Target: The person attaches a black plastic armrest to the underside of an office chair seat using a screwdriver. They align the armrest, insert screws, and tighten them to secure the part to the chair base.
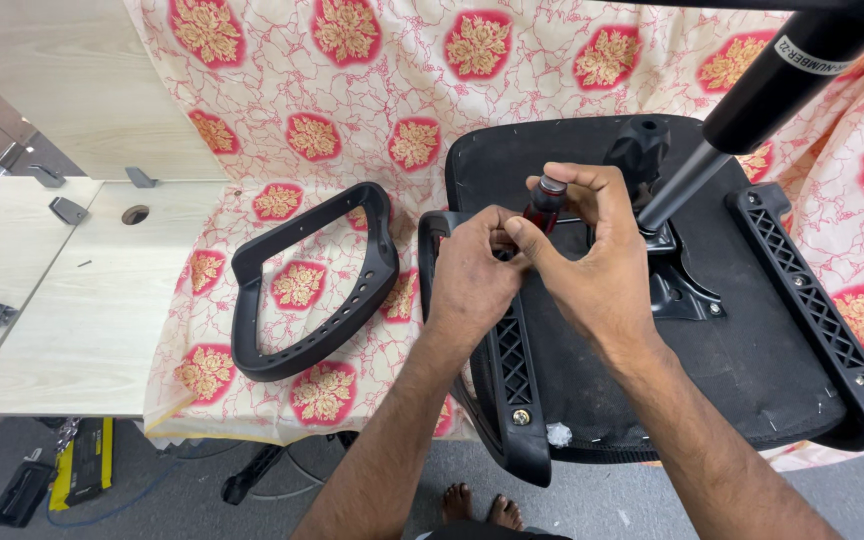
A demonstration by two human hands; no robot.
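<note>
Head view | right hand (592, 265) grips red-handled screwdriver (544, 205), shaft upright, pointing down into armrest (512, 370) | left hand (472, 275) pinches at its tip, touching right hand

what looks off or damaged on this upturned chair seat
At the seat's front edge, a small white tuft pokes out beside the left armrest bracket, like torn padding. One armrest lies detached on the floral cloth. Nothing is spilled.
</note>
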